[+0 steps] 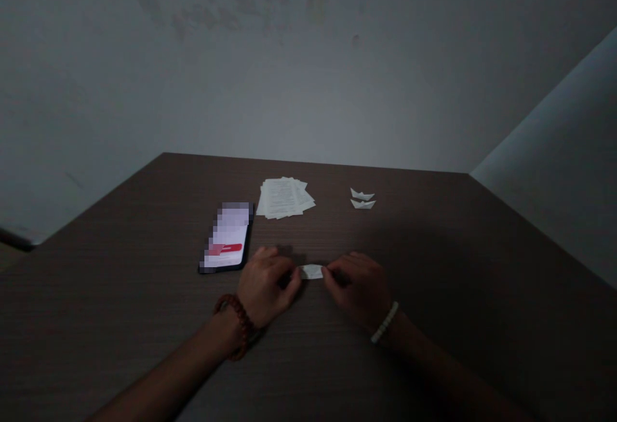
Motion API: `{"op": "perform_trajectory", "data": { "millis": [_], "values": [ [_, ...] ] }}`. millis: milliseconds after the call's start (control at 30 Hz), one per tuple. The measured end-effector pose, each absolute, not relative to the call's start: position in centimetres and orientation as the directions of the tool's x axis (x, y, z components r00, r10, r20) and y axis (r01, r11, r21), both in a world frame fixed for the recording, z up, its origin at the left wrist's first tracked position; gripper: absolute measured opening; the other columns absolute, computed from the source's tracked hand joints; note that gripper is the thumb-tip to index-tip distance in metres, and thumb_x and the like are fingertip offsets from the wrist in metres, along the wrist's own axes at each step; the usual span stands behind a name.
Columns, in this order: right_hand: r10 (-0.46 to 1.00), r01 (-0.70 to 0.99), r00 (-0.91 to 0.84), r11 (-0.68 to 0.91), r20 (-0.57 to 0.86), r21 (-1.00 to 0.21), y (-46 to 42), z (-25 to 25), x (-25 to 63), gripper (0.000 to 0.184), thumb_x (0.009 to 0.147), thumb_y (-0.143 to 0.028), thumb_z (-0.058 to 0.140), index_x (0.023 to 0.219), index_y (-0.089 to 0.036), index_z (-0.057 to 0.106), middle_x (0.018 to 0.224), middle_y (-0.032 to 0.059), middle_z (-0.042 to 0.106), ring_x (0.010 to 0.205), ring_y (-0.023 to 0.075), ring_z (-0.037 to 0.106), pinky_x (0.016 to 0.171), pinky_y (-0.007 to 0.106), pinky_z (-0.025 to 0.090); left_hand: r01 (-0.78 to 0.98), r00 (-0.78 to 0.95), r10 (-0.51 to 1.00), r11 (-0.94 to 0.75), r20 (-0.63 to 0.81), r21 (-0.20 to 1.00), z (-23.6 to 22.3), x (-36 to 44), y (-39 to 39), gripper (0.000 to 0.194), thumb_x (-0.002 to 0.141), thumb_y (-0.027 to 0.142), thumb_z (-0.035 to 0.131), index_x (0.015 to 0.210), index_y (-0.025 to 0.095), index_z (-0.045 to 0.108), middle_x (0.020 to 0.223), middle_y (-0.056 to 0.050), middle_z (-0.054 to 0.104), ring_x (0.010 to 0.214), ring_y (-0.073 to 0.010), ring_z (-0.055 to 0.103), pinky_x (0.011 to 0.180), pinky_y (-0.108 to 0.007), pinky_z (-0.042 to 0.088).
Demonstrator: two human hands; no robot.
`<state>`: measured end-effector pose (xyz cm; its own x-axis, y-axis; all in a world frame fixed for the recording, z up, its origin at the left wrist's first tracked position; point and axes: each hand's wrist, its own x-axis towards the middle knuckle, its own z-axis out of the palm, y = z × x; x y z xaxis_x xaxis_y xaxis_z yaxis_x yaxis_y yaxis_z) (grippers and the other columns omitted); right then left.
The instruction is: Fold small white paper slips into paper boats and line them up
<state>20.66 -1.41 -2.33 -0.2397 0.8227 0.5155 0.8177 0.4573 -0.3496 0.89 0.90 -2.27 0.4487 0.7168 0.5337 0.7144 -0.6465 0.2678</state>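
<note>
Between my two hands, low over the table, is a small folded piece of paper (pixel 312 272), white with faint print. My left hand (pixel 267 284) pinches its left end between thumb and fingers. At the right end, my right hand (pixel 359 287) pinches it the same way. The fingertips cover both ends of the paper. Beyond my right hand, two small white paper boats (pixel 363 204) lie close together on the table. A stack of printed paper sheets (pixel 282 197) is spread a little untidily past my left hand.
A phone (pixel 226 239) with a lit, partly blurred screen lies just left of my left hand. The dark wooden table (pixel 144 229) reaches back to a grey, stained wall (pixel 308 88). Shadow falls over the table's right side.
</note>
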Motion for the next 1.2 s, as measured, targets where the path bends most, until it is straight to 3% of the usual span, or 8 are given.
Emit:
{"op": "perform_trajectory", "data": {
  "millis": [300,500,700,833,1000,1200],
  "values": [
    [0.813,0.828,-0.258,0.464,0.522,-0.314,-1.34,-2.5,20.71,0.021,0.084,-0.021,0.058,0.063,-0.019,0.058,0.06,0.0008,0.062,0.06,0.0146,0.054,0.065,0.029,0.038,0.706,0.507,0.699,-0.672,0.505,0.223,-1.93,0.98,0.67,0.029,0.084,0.026,0.048,0.057,0.018,0.054,0.054,-0.002,0.05,0.061,-0.0175,0.047,0.062,-0.033,0.037],
    [0.783,0.811,-0.315,0.516,0.536,-0.277,-1.44,-2.37,20.82,0.022,0.086,-0.024,0.058,0.064,-0.019,0.06,0.062,0.0014,0.064,0.062,0.015,0.056,0.065,0.029,0.037,0.688,0.521,0.706,-0.68,0.479,0.255,-1.87,0.97,0.56,0.022,0.087,0.028,0.049,0.074,0.016,0.062,0.068,-0.005,0.058,0.069,-0.0196,0.051,0.065,-0.034,0.037],
    [0.805,0.73,-0.26,0.525,0.533,-0.437,-1.31,-2.13,20.6,0.008,0.083,-0.027,0.063,0.08,-0.019,0.065,0.068,0.0002,0.065,0.063,0.014,0.056,0.066,0.028,0.039,0.589,0.443,0.734,-0.671,0.515,0.451,-1.89,1.04,0.67,0.021,0.088,0.025,0.049,0.08,0.016,0.066,0.068,-0.004,0.061,0.068,-0.0174,0.053,0.066,-0.031,0.039],
    [0.846,0.677,-0.249,0.5,0.471,-0.54,-1.24,-2.11,20.41,0.011,0.081,-0.028,0.064,0.075,-0.019,0.065,0.063,-0.0015,0.061,0.057,0.0115,0.051,0.057,0.024,0.036,0.603,0.365,0.837,-0.546,0.407,0.581,-1.44,1.14,0.64,0.019,0.085,0.028,0.054,0.077,0.017,0.067,0.065,-0.002,0.059,0.065,-0.0162,0.053,0.063,-0.028,0.039],
    [0.842,0.615,-0.261,0.522,0.472,-0.592,-1.24,-2.2,20.23,0.016,0.082,-0.025,0.061,0.069,-0.018,0.064,0.056,-0.0031,0.054,0.05,0.009,0.045,0.053,0.023,0.032,0.589,0.421,0.837,-0.545,0.349,0.596,-1.36,1.33,0.54,0.026,0.086,0.03,0.051,0.068,0.017,0.064,0.061,-0.001,0.057,0.061,-0.0147,0.052,0.061,-0.027,0.037],
    [0.825,0.646,-0.261,0.536,0.502,-0.544,-1.14,-2.45,20.07,0.02,0.08,-0.02,0.06,0.06,-0.018,0.058,0.052,-0.0041,0.051,0.049,0.0087,0.042,0.053,0.023,0.032,0.598,0.491,0.785,-0.618,0.376,0.509,-1.66,1.45,0.49,0.035,0.088,0.026,0.046,0.055,0.016,0.055,0.054,0.0,0.053,0.06,-0.0145,0.049,0.066,-0.03,0.035]
  ]
}}
